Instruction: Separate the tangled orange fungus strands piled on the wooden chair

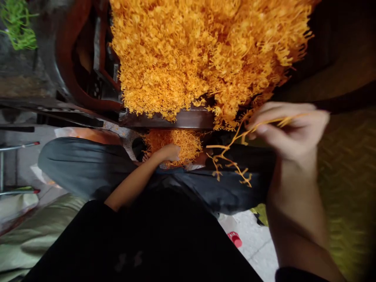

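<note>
My right hand (289, 129) is closed on a thin orange plastic sprig (227, 150), whose branched end hangs down to the left. Just behind that hand rises a large heap of orange plastic sprigs (182, 55), piled on a dark wooden surface. Lower down, between my knees, my left hand (170, 152) reaches into a smaller bunch of orange sprigs (188, 145). The fingers of my left hand are buried in the bunch, so their grip is hidden.
A dark wooden edge (188, 118) runs in front of the heap. Dark curved frame parts (70, 78) stand at the left. Green plastic pieces (19, 25) lie at the far upper left. On the floor are a red cap-like object (235, 239) and pale sacks (44, 235).
</note>
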A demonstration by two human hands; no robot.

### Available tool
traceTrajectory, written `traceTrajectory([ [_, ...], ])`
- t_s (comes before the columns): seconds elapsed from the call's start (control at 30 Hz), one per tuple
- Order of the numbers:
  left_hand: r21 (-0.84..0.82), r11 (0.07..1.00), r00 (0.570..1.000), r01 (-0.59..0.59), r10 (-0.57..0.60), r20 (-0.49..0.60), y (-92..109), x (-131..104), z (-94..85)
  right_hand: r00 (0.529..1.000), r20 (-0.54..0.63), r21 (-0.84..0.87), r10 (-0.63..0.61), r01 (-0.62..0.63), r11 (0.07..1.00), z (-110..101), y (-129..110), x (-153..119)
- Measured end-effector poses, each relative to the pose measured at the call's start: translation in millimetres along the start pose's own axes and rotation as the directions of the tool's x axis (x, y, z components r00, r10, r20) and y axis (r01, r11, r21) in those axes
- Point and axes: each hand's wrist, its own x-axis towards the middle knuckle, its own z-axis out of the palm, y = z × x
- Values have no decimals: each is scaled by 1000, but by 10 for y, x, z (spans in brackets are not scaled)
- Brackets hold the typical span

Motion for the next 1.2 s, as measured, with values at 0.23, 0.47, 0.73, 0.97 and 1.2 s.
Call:
traceTrajectory([
  [0.23, -234, 972, 924, -34, -59, -379, -94, -1157, -898, 806, 592, -342, -30, 284, 896, 949, -189, 130],
  [0.47, -161, 942, 677, -295, 87, -730, 336, -1644, -1525, 966, 253, 62, -52, 37, 997, 1102, -581, 574],
  [0.73, -140, 878, 476, -457, 109, -873, 173, -1503, -2209, 995, 94, -63, -33, 39, 997, 965, -735, 1243],
  [0.97, -593, 421, 622, -686, -83, -779, -206, -1216, -2317, 981, 107, -186, -164, 182, 966, 1120, -719, 1642],
  [1.2, -345, 640, 273, -686, -213, -938, -318, -1239, -2324, 920, 174, -362, -350, 390, 847, 1303, -768, 2053],
])
